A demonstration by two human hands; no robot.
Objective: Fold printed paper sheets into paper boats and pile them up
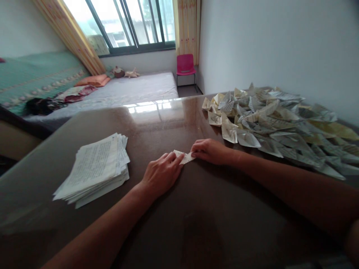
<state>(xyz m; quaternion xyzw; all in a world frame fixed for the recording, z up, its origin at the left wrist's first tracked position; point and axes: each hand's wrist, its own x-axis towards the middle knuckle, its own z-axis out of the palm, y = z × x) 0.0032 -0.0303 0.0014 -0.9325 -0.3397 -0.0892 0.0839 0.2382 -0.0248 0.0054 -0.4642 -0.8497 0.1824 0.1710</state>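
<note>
Between my two hands lies a small piece of folded paper [188, 158], white with print on it, low on the brown table. My left hand [164, 170] has its fingers pressed on the paper's left part. At the right end, my right hand [209, 150] pinches the edge between thumb and fingers. Much of the paper is covered by my fingers, so its full shape is hidden. To the left sits a stack of printed paper sheets [97, 160]. Off to the right is a large heap of folded paper boats [263, 116], white and yellowish.
The glossy brown table [157, 134] reflects the window at its far edge. Beyond it stand a bed [146, 86] with orange pillows [94, 80] and soft toys, and a pink chair [185, 65]. A wall [266, 45] runs along the right.
</note>
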